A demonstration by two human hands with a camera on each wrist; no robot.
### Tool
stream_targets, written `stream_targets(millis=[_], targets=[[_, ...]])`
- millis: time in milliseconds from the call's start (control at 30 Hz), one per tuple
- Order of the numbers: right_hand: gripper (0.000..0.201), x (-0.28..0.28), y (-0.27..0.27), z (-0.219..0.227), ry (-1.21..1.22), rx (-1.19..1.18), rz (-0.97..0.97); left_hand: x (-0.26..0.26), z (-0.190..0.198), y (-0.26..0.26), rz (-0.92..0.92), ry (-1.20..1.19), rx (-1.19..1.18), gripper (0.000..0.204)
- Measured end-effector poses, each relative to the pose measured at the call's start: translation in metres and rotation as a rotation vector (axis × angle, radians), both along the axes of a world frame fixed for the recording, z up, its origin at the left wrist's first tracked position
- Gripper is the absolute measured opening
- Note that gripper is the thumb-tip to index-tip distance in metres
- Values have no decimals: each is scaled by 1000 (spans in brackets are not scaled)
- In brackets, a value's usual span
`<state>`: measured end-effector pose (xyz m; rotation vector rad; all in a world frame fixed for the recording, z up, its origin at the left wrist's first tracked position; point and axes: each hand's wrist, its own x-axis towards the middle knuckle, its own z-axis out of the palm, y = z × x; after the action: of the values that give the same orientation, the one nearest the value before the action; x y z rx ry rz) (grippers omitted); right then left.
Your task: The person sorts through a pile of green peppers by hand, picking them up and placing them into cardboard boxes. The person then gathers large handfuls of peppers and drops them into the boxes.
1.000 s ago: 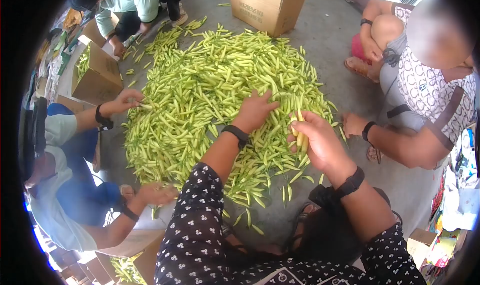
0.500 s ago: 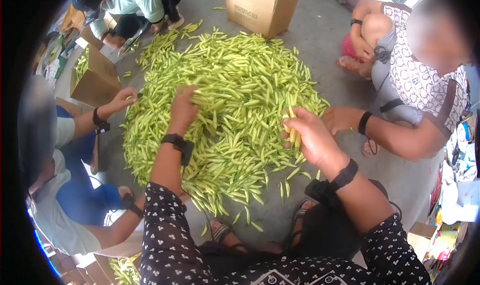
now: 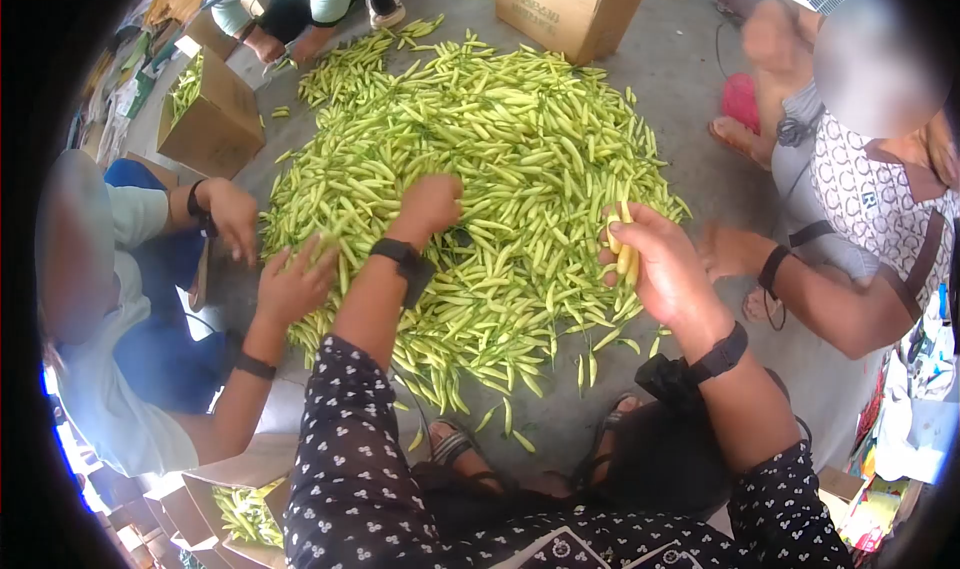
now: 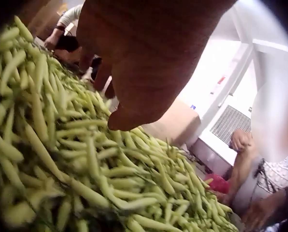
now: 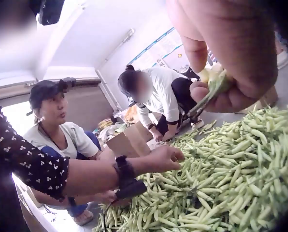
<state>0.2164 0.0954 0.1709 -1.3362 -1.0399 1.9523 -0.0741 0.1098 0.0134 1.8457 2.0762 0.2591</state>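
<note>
A wide heap of pale green chili peppers (image 3: 540, 159) lies on the floor in front of me. My left hand (image 3: 430, 207) hangs over the middle of the heap with nothing held. In the left wrist view that hand (image 4: 144, 63) shows its thumb and loosely bent fingers just above the peppers. On the heap's right side, my right hand (image 3: 665, 269) grips a few yellowish chili peppers (image 3: 626, 257) between thumb and fingers. Their green stems (image 5: 220, 83) stick out of the grip in the right wrist view.
Cardboard boxes with peppers stand at the back (image 3: 560, 14), at the left (image 3: 215, 119) and at the lower left (image 3: 250, 469). People squat around the heap; one person's hand (image 3: 295, 284) reaches over its left edge, another's hand (image 3: 725, 249) is beside its right edge.
My left hand has moved from near the right hand leftward across the heap. The right hand keeps its peppers. The left person's hand has come up over the heap's edge.
</note>
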Motion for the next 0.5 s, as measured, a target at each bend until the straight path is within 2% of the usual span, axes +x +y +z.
stream_targets(millis=[33, 167, 233, 267, 333, 367, 433, 500], targets=[[29, 1, 1, 0, 12, -3, -4, 8, -5, 4, -30, 31, -170, 26], [29, 6, 5, 0, 45, -5, 2, 18, -22, -5, -122, 61, -175, 17], [29, 6, 6, 1, 48, -10, 4, 11, -21, -10, 49, -301, -124, 9], [30, 6, 6, 1, 47, -6, 4, 4, -20, -9, 50, -297, -130, 9], [30, 5, 4, 4, 58, -17, 15, -8, 1, -6, 280, -674, -163, 8], [31, 5, 2, 4, 63, -20, 27, -13, 7, -5, 280, -671, -166, 8], [31, 6, -1, 3, 71, -19, 31, -27, 11, -5, 359, -1179, -117, 12], [31, 7, -3, 4, 79, -14, 36, -35, 12, -5, 409, -1228, -94, 15]])
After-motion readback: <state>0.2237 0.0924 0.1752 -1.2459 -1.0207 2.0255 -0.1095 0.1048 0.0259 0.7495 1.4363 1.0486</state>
